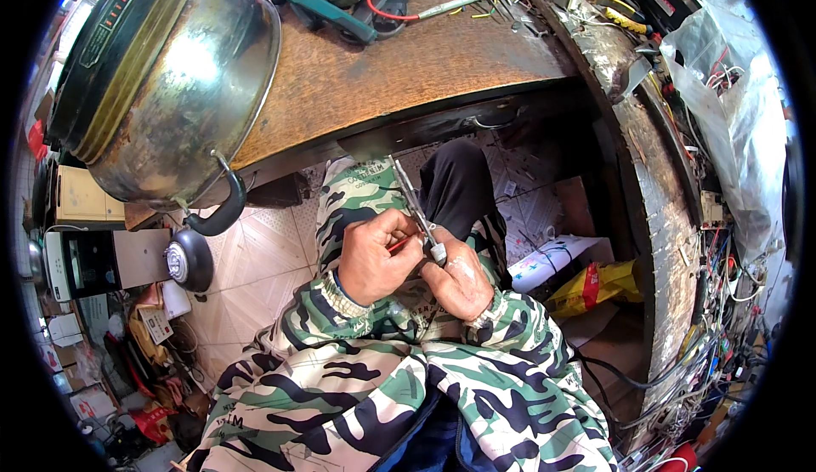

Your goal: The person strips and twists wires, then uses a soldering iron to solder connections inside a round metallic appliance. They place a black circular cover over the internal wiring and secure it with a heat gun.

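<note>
Over my lap, both hands meet around a thin grey metal rod [414,197] that slants up and away toward the desk edge. A whitish-grey stubby end piece [439,253] sits at its near end, beside my right thumb. My right hand [461,281] is closed around this near end, its fingers partly hidden behind the rod. My left hand [378,255] is closed in a pinch next to the rod, with a small thin red piece [398,244], perhaps a wire, showing between its fingertips. What else lies between the hands is hidden.
A large stained metal pot [183,81] with a black handle lies on its side on the wooden desk [357,89]. Tools and wires crowd the desk's back. A cluttered wooden ledge [650,217] and a clear plastic bag [722,123] are at right; a yellow bag [595,289] lies below.
</note>
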The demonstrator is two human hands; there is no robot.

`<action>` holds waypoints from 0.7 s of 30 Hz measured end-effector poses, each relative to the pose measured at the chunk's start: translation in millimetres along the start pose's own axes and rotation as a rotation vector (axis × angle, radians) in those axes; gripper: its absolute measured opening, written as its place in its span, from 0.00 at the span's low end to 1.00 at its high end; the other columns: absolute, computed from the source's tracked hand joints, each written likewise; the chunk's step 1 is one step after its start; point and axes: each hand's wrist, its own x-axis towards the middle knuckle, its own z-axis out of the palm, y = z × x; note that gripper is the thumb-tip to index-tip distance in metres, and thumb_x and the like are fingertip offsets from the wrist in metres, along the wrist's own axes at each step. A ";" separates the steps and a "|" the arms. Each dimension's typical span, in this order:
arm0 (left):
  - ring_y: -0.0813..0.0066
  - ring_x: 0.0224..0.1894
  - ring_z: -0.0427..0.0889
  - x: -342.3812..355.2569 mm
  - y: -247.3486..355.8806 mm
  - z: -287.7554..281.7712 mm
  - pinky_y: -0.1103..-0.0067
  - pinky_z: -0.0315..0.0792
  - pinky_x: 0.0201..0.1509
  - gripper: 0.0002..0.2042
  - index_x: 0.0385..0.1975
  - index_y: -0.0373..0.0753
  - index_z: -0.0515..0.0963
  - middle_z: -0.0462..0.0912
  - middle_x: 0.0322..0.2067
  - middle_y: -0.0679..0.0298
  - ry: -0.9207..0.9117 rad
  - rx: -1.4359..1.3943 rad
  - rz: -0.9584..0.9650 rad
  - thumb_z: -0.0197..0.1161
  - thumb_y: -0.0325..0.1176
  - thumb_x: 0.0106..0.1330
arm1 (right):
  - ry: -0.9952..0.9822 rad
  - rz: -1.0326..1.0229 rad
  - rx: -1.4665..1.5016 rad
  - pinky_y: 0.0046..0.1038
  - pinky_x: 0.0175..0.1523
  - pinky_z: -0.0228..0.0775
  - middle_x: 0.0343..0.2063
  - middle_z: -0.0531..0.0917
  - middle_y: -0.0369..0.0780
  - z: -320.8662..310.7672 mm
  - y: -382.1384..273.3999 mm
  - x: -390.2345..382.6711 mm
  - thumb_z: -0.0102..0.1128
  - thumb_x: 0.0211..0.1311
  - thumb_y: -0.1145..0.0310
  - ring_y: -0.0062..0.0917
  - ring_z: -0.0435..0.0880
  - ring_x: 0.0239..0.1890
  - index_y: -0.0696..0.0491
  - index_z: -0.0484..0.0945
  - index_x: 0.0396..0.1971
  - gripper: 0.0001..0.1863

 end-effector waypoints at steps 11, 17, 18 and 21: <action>0.77 0.28 0.88 3.8 3.5 0.0 0.80 0.79 0.31 0.06 0.32 0.31 0.81 0.87 0.26 0.57 0.094 0.146 0.157 0.73 0.22 0.59 | -0.037 -0.024 0.095 0.39 0.57 0.73 0.44 0.82 0.58 3.2 10.5 -0.3 0.52 0.56 0.75 0.50 0.84 0.48 0.65 0.69 0.65 0.33; 0.86 0.30 0.83 0.1 -5.5 -0.6 0.82 0.77 0.33 0.04 0.32 0.32 0.80 0.85 0.27 0.63 0.010 -0.119 0.036 0.69 0.19 0.63 | -0.086 -0.002 0.133 0.38 0.67 0.68 0.52 0.82 0.58 2.1 7.6 0.2 0.51 0.55 0.78 0.53 0.81 0.59 0.64 0.65 0.69 0.36; 0.86 0.31 0.83 0.2 -9.3 1.1 0.81 0.77 0.35 0.04 0.32 0.31 0.80 0.86 0.29 0.63 0.007 -0.257 -0.025 0.69 0.18 0.63 | -0.106 0.027 0.160 0.38 0.68 0.67 0.54 0.81 0.58 1.9 3.9 2.6 0.51 0.54 0.78 0.54 0.80 0.60 0.65 0.65 0.69 0.37; 0.79 0.33 0.89 2.2 -1.4 -2.5 0.80 0.81 0.37 0.05 0.35 0.29 0.82 0.88 0.30 0.58 0.023 -0.065 0.087 0.70 0.19 0.62 | -0.078 -0.014 0.085 0.40 0.72 0.63 0.59 0.76 0.62 0.7 6.6 1.4 0.52 0.53 0.79 0.56 0.75 0.65 0.67 0.62 0.70 0.39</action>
